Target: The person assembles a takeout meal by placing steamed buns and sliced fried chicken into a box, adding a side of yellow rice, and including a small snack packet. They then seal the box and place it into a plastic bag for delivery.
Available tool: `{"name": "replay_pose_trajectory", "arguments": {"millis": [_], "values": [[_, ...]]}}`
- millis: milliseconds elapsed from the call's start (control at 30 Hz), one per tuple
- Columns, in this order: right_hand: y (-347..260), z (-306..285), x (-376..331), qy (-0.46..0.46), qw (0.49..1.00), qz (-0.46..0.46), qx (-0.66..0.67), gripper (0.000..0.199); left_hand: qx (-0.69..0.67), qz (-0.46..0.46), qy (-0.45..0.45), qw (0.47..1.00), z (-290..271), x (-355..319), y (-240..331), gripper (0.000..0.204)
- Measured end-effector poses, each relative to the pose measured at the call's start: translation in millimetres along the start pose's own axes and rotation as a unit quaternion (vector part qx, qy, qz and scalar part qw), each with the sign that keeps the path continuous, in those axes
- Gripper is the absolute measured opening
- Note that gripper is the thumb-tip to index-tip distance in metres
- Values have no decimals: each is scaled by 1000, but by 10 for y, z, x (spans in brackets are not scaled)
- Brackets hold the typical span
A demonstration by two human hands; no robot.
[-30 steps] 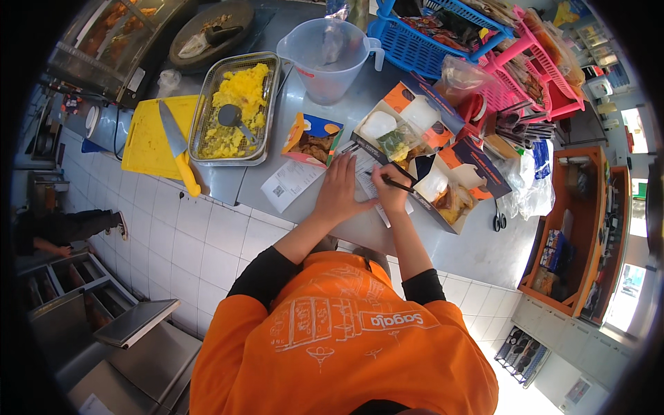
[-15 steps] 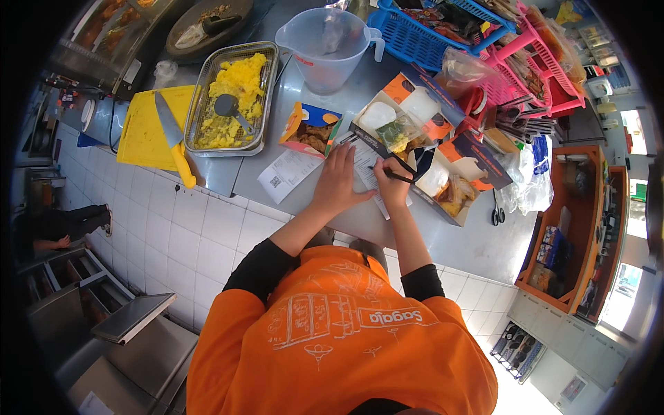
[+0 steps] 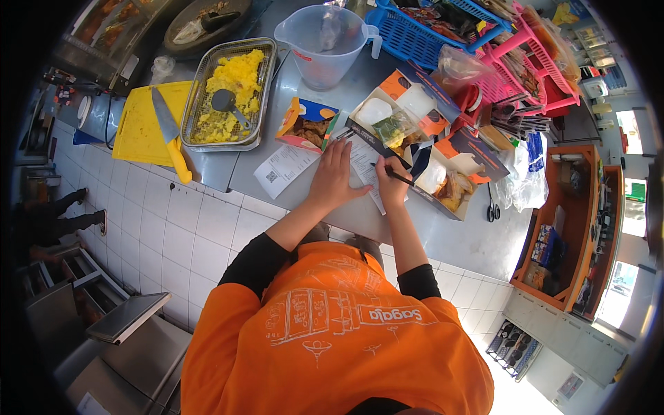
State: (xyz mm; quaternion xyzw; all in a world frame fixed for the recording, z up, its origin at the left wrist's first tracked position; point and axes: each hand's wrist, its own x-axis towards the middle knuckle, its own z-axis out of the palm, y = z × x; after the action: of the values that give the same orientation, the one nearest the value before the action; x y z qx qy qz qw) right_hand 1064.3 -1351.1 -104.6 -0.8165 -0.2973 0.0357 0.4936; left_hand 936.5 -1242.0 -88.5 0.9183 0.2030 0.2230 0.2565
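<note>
My right hand (image 3: 391, 181) grips a black pen (image 3: 401, 178), its tip over a printed paper slip (image 3: 364, 166) on the metal counter. My left hand (image 3: 335, 174) lies flat with fingers spread, pressing on the slip's left side. Left of it rests a second slip, a receipt (image 3: 282, 168) with a square code. Just beyond the left fingertips stands a small open carton of fried food (image 3: 307, 128). Past the pen are two open meal boxes, one with a rice mound and a green-leaf packet (image 3: 391, 130), the nearer box (image 3: 451, 180) with rice and fried pieces.
Leftward, a knife (image 3: 166, 124) lies on a yellow cutting board (image 3: 131, 142), beside a metal tray (image 3: 253, 138) of yellow food with a scoop. A clear measuring jug (image 3: 321, 59), blue basket (image 3: 408, 34) and pink basket (image 3: 508, 79) stand behind. Scissors (image 3: 492, 207) lie right.
The view has shifted slightly. My left hand stays flat on the slip and my right hand keeps the pen at it. At far left, another person's legs have moved.
</note>
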Motion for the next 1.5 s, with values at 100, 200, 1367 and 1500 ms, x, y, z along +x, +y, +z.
{"name": "replay_pose_trajectory", "arguments": {"millis": [100, 200, 1367, 1500], "values": [[22, -1, -17, 31, 999, 0, -22, 22, 3, 1, -3, 1000, 6, -3, -10, 104], [41, -59, -101, 53, 998, -7, -22, 23, 7, -6, -14, 1000, 11, -5, -11, 105], [79, -218, -272, -49, 998, 35, 34, 20, -6, -23, -7, 1000, 30, -3, 0, 104], [44, -182, -238, -93, 995, 19, 29, 19, -4, -20, -5, 1000, 29, -1, -6, 104]]}}
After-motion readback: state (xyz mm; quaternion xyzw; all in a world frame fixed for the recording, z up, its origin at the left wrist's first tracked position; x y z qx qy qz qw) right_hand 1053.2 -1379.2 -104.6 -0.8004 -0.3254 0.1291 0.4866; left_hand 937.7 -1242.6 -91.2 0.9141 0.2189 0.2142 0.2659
